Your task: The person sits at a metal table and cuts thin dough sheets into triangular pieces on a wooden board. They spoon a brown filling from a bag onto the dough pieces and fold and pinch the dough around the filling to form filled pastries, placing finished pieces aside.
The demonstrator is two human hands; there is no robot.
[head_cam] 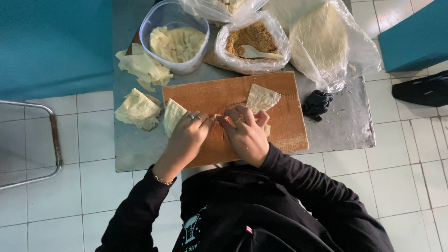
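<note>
Both hands are working at the middle of the wooden board (280, 126), which is lying on a grey metal table (345, 121). The left hand (186, 133) and right hand (246, 133) are meeting fingertip to fingertip, pinching together on something small between them; the item itself is hidden under the fingers, so what is clamped cannot be told. A triangular pastry sheet (262, 97) is lying flat on the board just beyond the right hand, and another folded sheet (172, 115) is sitting at the board's left edge, touching the left hand. A bag of brown crumbly filling with a spoon (254, 52) is standing behind the board. In judgement, the fold is calling for even pressure from both thumbs, edges kept aligned, and the thin sheet kept flat against the board so it is not tearing
</note>
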